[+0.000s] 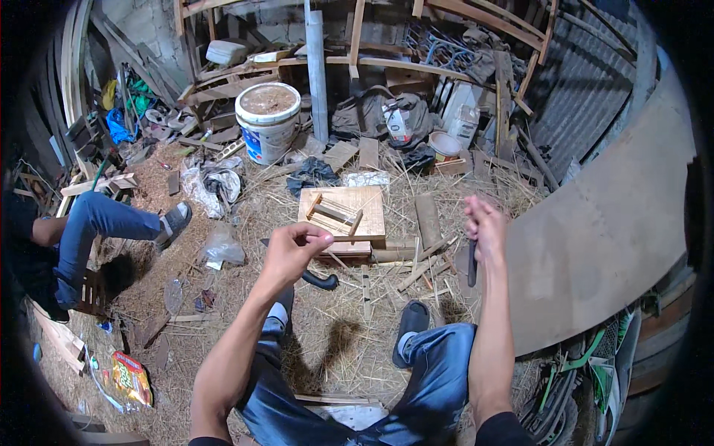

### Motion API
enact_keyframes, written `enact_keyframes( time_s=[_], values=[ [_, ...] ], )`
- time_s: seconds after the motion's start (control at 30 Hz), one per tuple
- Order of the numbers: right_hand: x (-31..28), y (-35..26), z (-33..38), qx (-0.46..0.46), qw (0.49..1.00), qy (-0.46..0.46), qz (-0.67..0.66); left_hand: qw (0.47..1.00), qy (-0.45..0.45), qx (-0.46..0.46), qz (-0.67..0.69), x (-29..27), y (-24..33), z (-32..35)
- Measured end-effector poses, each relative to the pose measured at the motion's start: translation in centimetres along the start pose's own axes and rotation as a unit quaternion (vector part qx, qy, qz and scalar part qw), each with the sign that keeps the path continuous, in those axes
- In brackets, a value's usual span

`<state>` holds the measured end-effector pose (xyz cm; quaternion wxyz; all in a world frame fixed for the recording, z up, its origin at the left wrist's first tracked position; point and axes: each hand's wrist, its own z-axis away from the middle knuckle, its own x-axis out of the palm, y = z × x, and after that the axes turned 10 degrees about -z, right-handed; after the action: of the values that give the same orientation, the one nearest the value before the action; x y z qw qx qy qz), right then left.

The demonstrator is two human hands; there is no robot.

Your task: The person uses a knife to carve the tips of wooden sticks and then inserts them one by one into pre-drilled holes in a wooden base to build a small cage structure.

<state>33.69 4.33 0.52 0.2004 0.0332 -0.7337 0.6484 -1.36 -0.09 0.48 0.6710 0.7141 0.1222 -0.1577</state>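
My left hand [291, 254] is closed in a pinch beside the near left part of a wooden block [368, 204]. What its fingertips hold, if anything, is too thin to make out. A small frame of wooden sticks [335, 215] lies on top of the block. My right hand [487, 229] is raised to the right of the block, closed around a dark flat bar-like tool [472, 264] that points downward. Its fingertips are slightly blurred. Below my left hand, a black curved handle [320, 281] lies near the block; the rest of it is partly hidden.
Straw and wood scraps [424, 275] cover the floor. A white bucket [268, 123] stands beyond the block beside a grey post [317, 82]. A large brown sheet [595, 223] curves along the right. Another person's leg [108, 230] reaches in from the left.
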Motion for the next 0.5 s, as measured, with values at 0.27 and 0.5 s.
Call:
enact_keyframes(
  time_s=[0.27,0.5],
  values=[
    [12.2,3.5,6.1,0.15,0.953,-0.263,-0.021,0.997,-0.046,0.007,0.059,2.8,1.3,-0.7],
    [10.6,2.9,5.0,0.155,0.955,-0.251,0.015,0.997,-0.07,0.002,0.024,3.1,1.7,-0.2]
  ],
)
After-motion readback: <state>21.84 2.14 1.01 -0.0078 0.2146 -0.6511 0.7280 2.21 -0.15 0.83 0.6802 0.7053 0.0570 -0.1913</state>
